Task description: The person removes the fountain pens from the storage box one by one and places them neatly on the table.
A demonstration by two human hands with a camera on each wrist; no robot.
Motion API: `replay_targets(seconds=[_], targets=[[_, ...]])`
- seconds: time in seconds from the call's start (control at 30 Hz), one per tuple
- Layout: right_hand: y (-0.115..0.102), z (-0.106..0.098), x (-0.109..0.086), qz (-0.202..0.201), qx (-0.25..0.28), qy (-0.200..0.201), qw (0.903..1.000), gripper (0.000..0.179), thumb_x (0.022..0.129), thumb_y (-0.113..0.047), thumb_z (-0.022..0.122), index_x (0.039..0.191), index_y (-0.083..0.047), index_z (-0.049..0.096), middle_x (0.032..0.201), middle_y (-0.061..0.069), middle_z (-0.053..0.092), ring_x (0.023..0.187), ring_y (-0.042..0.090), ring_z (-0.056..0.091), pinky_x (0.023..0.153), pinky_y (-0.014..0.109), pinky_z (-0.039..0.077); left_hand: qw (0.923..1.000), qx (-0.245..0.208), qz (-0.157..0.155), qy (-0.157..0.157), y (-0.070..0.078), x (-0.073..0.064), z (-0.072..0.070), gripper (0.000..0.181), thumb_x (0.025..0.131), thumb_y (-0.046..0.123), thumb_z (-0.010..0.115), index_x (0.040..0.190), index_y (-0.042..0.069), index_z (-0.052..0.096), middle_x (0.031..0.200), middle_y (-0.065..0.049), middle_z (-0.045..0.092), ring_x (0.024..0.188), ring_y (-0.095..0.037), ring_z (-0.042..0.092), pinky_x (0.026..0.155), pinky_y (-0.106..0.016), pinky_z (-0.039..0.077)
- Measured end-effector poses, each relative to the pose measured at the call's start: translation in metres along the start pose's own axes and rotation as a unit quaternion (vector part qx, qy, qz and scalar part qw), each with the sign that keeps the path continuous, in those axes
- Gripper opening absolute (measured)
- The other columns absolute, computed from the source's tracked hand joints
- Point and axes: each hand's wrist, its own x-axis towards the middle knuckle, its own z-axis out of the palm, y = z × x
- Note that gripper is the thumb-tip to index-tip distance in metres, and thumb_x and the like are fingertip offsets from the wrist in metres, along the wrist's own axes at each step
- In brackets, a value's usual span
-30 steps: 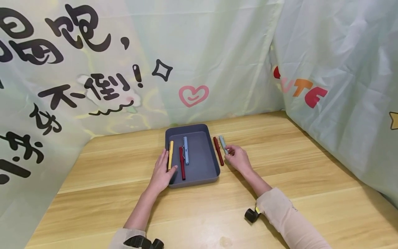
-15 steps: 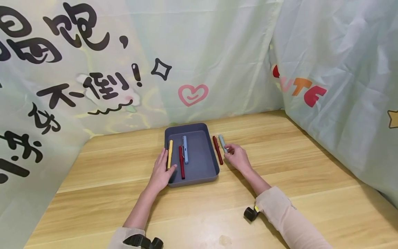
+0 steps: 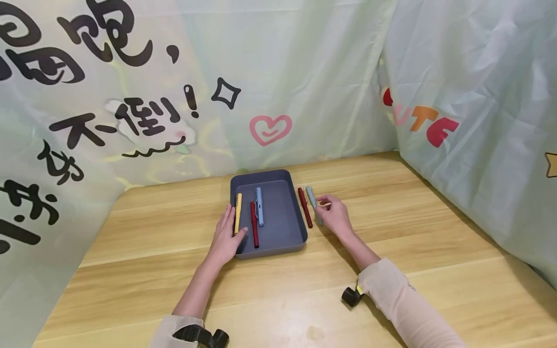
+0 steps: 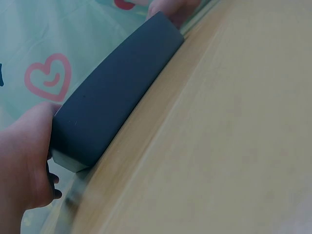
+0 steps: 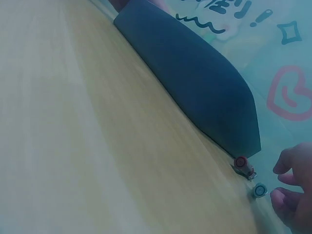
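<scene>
A dark grey tray [image 3: 283,227] sits mid-table and holds a yellow pen [image 3: 238,213], a dark red pen [image 3: 254,231] and a light blue pen [image 3: 259,207]. My left hand [image 3: 226,237] rests flat against the tray's front-left corner, fingers straight along the outer wall, thumb at the rim. The left wrist view shows that palm [image 4: 24,161] against the tray wall [image 4: 112,92]. Right of the tray lie a second dark red pen [image 3: 305,208] and a pale blue-green pen [image 3: 313,203]. My right hand [image 3: 322,203] sits beside the pale pen, fingers loosely curled. In the right wrist view, its fingertips [image 5: 278,195] stay just clear of the pen's end [image 5: 259,190].
The wooden table [image 3: 391,227] is walled by printed pale green curtains at the back [image 3: 270,96] and right [image 3: 478,145]. A small black strap piece [image 3: 351,296] lies by my right sleeve. Bare wood stretches right of the pens and in front of the tray.
My right hand has slid slightly up and right, uncovering the near end of the pale pen. The left hand and the tray have kept their places.
</scene>
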Motion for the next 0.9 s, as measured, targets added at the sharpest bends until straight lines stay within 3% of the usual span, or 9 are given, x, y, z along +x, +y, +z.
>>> replay_targets(seconds=[0.17, 0.43, 0.9], targets=[[-0.013, -0.002, 0.000, -0.023, -0.007, -0.001, 0.9997, 0.028, 0.081, -0.005, 0.060, 0.107, 0.003, 0.062, 0.101, 0.018, 0.059, 0.084, 0.027, 0.059, 0.067, 0.033, 0.050, 1.0000, -0.004, -0.003, -0.001, 0.001, 0.000, 0.000, 0.071, 0.093, 0.028, 0.051, 0.147, 0.003, 0.012, 0.153, -0.009, 0.003, 0.136, -0.034, 0.004, 0.105, -0.052, 0.011], [-0.051, 0.002, 0.000, -0.066, -0.005, -0.033, 0.9973, 0.026, 0.081, -0.004, 0.062, 0.106, 0.004, 0.062, 0.101, 0.018, 0.058, 0.083, 0.027, 0.058, 0.069, 0.035, 0.048, 1.0000, -0.006, -0.001, 0.000, 0.003, 0.000, -0.001, 0.070, 0.093, 0.025, 0.052, 0.147, 0.002, 0.013, 0.153, -0.010, 0.004, 0.136, -0.035, 0.003, 0.105, -0.053, 0.011], [-0.085, 0.037, 0.008, -0.102, -0.081, -0.108, 0.9856, 0.022, 0.083, -0.009, 0.066, 0.104, -0.003, 0.066, 0.099, 0.010, 0.059, 0.082, 0.020, 0.059, 0.078, 0.035, 0.046, 0.9999, -0.011, -0.002, -0.004, 0.003, 0.000, -0.001, 0.071, 0.093, 0.026, 0.051, 0.147, 0.002, 0.011, 0.153, -0.010, 0.004, 0.136, -0.034, 0.003, 0.105, -0.053, 0.011]])
